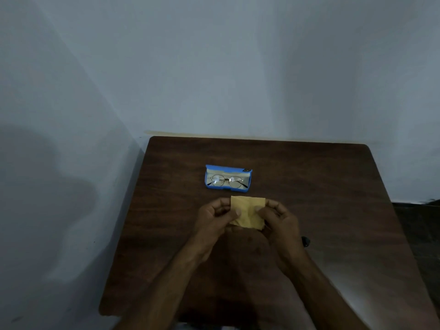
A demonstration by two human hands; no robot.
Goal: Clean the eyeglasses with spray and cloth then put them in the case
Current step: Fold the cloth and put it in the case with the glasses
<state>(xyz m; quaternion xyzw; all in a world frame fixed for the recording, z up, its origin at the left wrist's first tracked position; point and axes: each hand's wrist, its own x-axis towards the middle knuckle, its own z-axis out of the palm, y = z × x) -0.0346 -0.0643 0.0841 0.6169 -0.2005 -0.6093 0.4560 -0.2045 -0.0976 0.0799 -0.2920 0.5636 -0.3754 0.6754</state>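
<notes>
My two bare forearms are reaching in from the near edge of the desk (321, 186), a dark brown wooden surface with rounded corners. They are meeting over the middle of the desk, a little nearer to me than its centre.

My left hand (214, 217) and my right hand (278, 217) are together holding a small yellow cloth (247, 211). Each hand is pinching one side of it, thumb in front and curled fingers behind. The cloth is hanging between them, creased, with its top edge stretched nearly straight.

Just beyond the cloth, toward the far edge of the desk, a blue case (223, 167) is lying open with its pale lining facing up. The eyeglasses (220, 181), round lenses in a thin metal frame, are resting inside it, lenses toward me.

A small dark object (305, 241) is showing just beside my right wrist; I cannot tell what it is.

A plain pale wall (238, 67) is rising behind the far edge of the desk. The lighting is dim.
</notes>
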